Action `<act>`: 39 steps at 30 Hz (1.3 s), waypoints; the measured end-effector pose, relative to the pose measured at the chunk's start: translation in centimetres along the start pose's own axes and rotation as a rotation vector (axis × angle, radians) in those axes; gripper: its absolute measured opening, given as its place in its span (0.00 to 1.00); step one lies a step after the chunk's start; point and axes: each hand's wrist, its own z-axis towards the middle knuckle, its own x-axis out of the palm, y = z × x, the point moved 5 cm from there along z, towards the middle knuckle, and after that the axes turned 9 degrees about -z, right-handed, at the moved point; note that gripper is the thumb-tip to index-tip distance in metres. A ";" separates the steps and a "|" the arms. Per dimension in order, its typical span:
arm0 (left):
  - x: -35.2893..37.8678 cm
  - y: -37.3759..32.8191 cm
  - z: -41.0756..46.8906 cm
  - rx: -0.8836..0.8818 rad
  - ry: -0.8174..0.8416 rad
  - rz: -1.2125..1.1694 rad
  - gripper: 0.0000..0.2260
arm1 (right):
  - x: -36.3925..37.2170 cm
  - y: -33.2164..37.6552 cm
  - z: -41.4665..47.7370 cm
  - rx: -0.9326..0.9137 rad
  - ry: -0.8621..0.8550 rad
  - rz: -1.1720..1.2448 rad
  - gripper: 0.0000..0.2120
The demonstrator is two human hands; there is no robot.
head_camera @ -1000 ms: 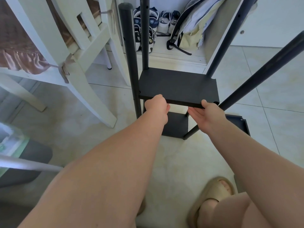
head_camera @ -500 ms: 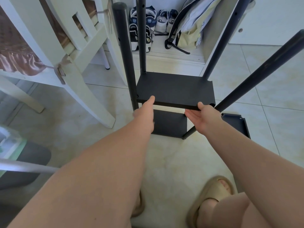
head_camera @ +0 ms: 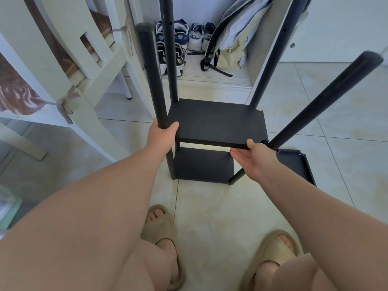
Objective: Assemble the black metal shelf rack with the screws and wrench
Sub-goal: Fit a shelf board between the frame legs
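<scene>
a person's feet in tan sandals [head_camera: 159, 229] stand on the pale tiled floor [head_camera: 210, 206] at the near edge, bare forearms reaching away toward a black metal shelf rack [head_camera: 218, 122] that stands upright on the tiles just ahead. the left hand [head_camera: 161, 133] grips the rack's near-left post [head_camera: 151, 76], fingers wrapped around the tube at the level of the upper shelf panel [head_camera: 218, 114], thumb lying against the panel's near-left corner. the right hand [head_camera: 255, 159] holds the same panel at its near-right corner, thumb on top of the edge and fingers [head_camera: 238, 153] flat and together underneath, just beside the near-right post [head_camera: 327, 97], which leans out to the right. a lower shelf panel [head_camera: 203, 164] sits below, down near the floor between the posts. a loose black panel [head_camera: 294, 164] lies on the floor to the right of the rack, partly hidden by the right wrist. a white wooden chair [head_camera: 94, 80] stands to the left. beyond the rack's two far posts, pairs of shoes [head_camera: 182, 36] and a pale backpack [head_camera: 233, 38] rest in an open white cabinet at the far side
</scene>
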 end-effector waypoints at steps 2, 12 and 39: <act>0.2 -0.1 0.0 -0.005 -0.044 -0.007 0.17 | 0.0 -0.2 -0.1 0.004 0.003 -0.002 0.14; 0.7 -0.8 -0.5 -0.014 -0.084 -0.085 0.15 | -0.2 -0.3 -0.2 0.100 0.048 -0.066 0.15; 15.7 -9.2 -8.6 0.629 0.087 0.901 0.18 | -7.7 11.7 -13.5 -1.682 -0.298 -1.192 0.19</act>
